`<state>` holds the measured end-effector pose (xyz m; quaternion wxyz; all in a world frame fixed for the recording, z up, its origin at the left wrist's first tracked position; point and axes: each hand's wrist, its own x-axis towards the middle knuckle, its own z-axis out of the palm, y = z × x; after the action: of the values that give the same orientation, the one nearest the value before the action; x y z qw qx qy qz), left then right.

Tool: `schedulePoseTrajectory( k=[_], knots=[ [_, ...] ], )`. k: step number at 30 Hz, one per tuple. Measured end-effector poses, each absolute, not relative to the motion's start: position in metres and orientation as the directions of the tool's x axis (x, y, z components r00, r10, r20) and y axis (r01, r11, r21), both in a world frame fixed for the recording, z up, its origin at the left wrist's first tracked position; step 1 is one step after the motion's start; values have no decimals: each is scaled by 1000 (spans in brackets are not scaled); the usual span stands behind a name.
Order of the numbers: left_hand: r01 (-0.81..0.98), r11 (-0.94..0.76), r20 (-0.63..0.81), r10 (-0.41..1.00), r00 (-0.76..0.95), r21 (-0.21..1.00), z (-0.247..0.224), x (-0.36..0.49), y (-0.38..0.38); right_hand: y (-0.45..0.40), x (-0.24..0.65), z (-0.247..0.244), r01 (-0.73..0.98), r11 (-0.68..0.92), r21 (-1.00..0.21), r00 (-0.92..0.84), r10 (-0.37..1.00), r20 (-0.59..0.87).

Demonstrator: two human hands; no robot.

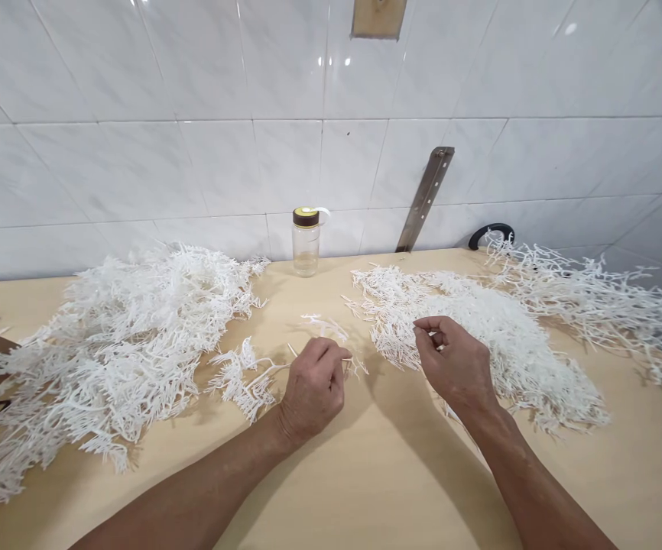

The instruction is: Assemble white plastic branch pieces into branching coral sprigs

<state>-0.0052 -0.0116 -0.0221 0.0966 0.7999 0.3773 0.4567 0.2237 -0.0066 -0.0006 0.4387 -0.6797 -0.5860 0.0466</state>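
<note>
My left hand [315,386] is closed around the stem of a white branched plastic piece [246,378], whose feathery end spreads out on the left of the fist. My right hand [454,359] is pinched at the near left side of a pile of small white pieces [497,328]; what its fingertips hold, if anything, is too small to make out. Between the hands and further back, a loose white sprig [325,326] lies on the table. A large heap of white branched pieces [136,344] covers the left side.
A clear bottle with a dark and yellow lid [306,244] stands at the table's [388,473] back edge. A metal strip [426,200] leans on the tiled wall. More white branches [600,298] lie at the far right, beside a black curved handle [491,231].
</note>
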Motion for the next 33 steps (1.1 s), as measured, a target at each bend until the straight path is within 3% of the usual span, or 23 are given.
schedulePoseTrajectory(
  k=[3, 7, 9, 14, 17, 27, 33],
  knots=[
    [659, -616, 617, 735, 283, 432, -24, -9, -2, -9, 218, -3, 731, 118, -672, 222, 891, 397],
    [788, -516, 495, 808, 318, 336, -31, -12, 3, -14, 202, -6, 728, 235, -644, -97, 965, 243],
    [814, -493, 453, 828, 330, 307, -32, -12, 3, -14, 196, -9, 749, 262, -609, -165, 963, 211],
    [848, -440, 364, 873, 326, 296, -29, -11, 3, -10, 203, -12, 849, 78, -523, 54, 971, 231],
    [850, -425, 340, 885, 318, 311, -27, -11, 3, -9, 209, -9, 840, 17, -543, 119, 969, 215],
    [833, -430, 317, 890, 327, 349, -28, -13, 3, -11, 201, -10, 777, 115, -619, 47, 970, 240],
    [836, -422, 314, 894, 320, 350, -29, -13, 4, -16, 194, -7, 732, 156, -663, -94, 987, 130]
  ],
)
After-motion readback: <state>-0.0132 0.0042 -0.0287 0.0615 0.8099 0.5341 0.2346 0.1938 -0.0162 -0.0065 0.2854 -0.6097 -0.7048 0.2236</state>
